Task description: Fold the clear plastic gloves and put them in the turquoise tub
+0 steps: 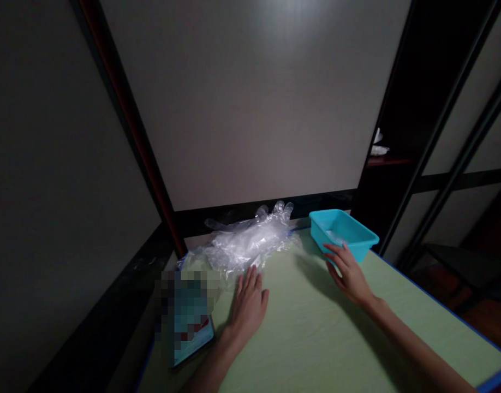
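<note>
A loose heap of clear plastic disposable gloves (250,240) lies at the far edge of the table, some glove fingers sticking up at its right end. My left hand (250,303) rests palm down, fingers stretched out, with its fingertips at the near edge of the heap. To the right, my right hand (346,273) is raised in front of a turquoise plastic basin (361,252), its fingers apart and slightly bent with nothing visible in them. Inside the basin lies a bit of clear plastic (335,237), partly hidden by the near wall.
A flat box or device (193,344), partly blurred out, lies at the left of the pale green table (299,349), which has a blue edge. Behind stands a light cabinet panel (258,120). On the right are a dark open shelf (392,161) and a dark seat (463,265).
</note>
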Demonstrator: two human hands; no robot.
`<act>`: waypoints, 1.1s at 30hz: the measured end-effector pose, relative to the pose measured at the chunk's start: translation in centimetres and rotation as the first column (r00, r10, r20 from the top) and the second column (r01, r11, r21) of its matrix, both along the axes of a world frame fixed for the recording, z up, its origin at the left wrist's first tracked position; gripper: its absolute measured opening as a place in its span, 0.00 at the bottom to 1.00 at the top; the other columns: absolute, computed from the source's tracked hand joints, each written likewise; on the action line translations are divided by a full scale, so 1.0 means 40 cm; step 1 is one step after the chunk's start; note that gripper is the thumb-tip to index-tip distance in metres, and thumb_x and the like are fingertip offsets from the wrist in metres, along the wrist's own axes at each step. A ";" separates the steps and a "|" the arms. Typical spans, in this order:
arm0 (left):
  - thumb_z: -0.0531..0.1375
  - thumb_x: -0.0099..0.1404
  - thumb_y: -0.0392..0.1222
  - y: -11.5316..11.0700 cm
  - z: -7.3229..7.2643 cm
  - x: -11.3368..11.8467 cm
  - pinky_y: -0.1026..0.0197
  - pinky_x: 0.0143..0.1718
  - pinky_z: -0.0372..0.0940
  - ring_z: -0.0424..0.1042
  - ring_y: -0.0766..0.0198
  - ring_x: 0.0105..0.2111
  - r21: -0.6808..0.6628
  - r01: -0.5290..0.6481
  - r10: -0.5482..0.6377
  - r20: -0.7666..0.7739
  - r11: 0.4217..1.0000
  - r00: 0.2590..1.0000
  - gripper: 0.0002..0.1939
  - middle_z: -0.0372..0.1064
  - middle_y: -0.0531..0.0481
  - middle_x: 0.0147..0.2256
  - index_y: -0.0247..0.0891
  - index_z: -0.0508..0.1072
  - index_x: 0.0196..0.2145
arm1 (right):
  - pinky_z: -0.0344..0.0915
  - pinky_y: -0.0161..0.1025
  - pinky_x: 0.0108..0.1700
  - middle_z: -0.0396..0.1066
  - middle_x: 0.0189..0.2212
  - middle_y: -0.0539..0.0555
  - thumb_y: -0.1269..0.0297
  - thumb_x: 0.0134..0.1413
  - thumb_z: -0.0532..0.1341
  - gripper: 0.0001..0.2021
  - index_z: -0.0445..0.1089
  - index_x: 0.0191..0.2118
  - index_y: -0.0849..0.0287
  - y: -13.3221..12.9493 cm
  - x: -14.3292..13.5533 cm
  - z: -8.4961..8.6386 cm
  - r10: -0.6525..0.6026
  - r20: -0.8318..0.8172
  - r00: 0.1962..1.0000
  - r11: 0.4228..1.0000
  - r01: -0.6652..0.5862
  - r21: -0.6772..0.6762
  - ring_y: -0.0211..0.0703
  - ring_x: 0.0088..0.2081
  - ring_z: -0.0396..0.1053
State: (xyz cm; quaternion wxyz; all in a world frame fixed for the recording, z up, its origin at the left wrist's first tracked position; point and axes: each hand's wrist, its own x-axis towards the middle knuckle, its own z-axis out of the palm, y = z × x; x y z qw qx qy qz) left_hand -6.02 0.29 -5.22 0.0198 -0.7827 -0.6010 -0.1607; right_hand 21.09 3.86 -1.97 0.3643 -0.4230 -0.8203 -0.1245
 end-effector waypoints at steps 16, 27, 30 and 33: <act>0.52 0.60 0.49 -0.100 0.067 0.095 0.56 0.57 0.42 0.41 0.58 0.58 -0.227 0.585 -0.556 0.183 0.778 0.811 0.32 0.39 0.44 0.59 0.35 0.48 0.58 | 0.59 0.49 0.50 0.63 0.47 0.58 0.67 0.55 0.49 0.12 0.62 0.45 0.56 -0.009 -0.097 -0.061 0.189 -0.239 0.952 0.902 -0.264 -0.341 0.47 0.49 0.60; 0.59 0.53 0.39 -0.102 0.102 0.085 0.55 0.54 0.48 0.59 0.57 0.51 -0.175 0.803 -0.673 0.462 0.570 0.578 0.31 0.58 0.50 0.53 0.46 0.57 0.54 | 0.66 0.39 0.31 0.67 0.37 0.56 0.65 0.49 0.53 0.07 0.64 0.35 0.59 0.032 -0.068 -0.092 -0.071 -0.500 0.863 0.860 -0.201 -0.469 0.42 0.31 0.67; 0.58 0.52 0.37 -0.101 0.093 0.084 0.53 0.52 0.49 0.67 0.56 0.43 -0.092 0.791 -0.635 0.544 0.604 0.548 0.23 0.70 0.50 0.42 0.46 0.66 0.48 | 0.63 0.36 0.27 0.65 0.29 0.54 0.65 0.49 0.53 0.06 0.65 0.31 0.60 0.015 -0.060 -0.063 -0.070 -0.388 0.919 0.911 -0.100 -0.400 0.40 0.26 0.64; 0.56 0.53 0.34 -0.096 0.073 0.081 0.52 0.49 0.53 0.71 0.58 0.31 0.023 0.748 -0.603 0.608 0.663 0.516 0.16 0.73 0.50 0.28 0.43 0.72 0.40 | 0.61 0.35 0.26 0.65 0.26 0.53 0.67 0.51 0.51 0.07 0.65 0.31 0.60 -0.010 -0.057 -0.036 0.040 -0.324 0.945 0.912 -0.167 -0.375 0.39 0.26 0.63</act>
